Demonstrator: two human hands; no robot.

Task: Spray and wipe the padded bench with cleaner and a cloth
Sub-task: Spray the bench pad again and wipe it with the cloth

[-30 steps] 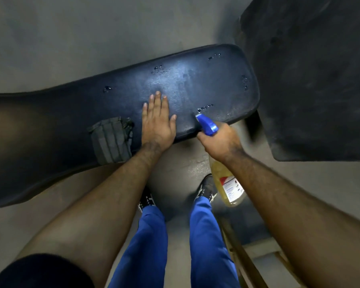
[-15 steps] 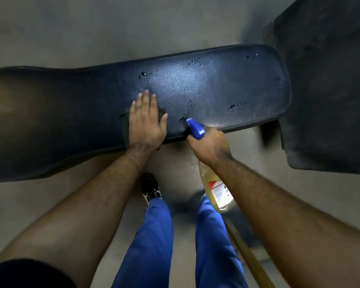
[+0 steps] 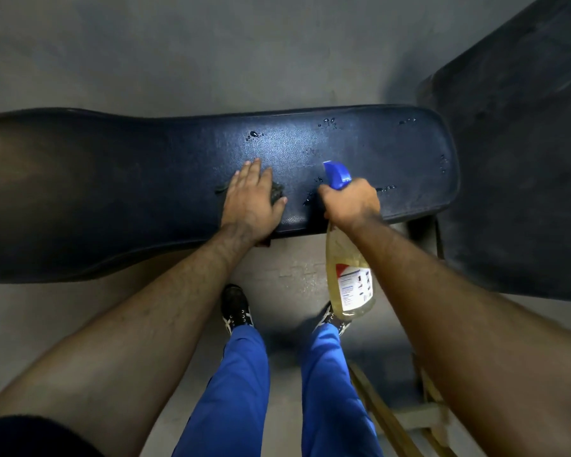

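Observation:
A long dark blue padded bench (image 3: pixel 145 179) runs across the view, with wet droplets on its right half. My left hand (image 3: pixel 249 201) lies flat on a dark grey cloth (image 3: pixel 276 192) near the bench's front edge; only the cloth's edges show around my fingers. My right hand (image 3: pixel 350 201) grips the neck of a spray bottle (image 3: pixel 348 275). Its blue nozzle points over the bench top, and its yellowish body with a white label hangs down in front of the bench.
A second dark pad (image 3: pixel 524 159) stands at the right, close to the bench's end. Wooden slats (image 3: pixel 389 423) lie on the grey floor at lower right. My legs in blue trousers and dark shoes (image 3: pixel 236 308) stand just before the bench.
My left hand went left onto the cloth and has slid it rightward along the bench. My right hand with the bottle moved up over the bench edge. The view shifted left.

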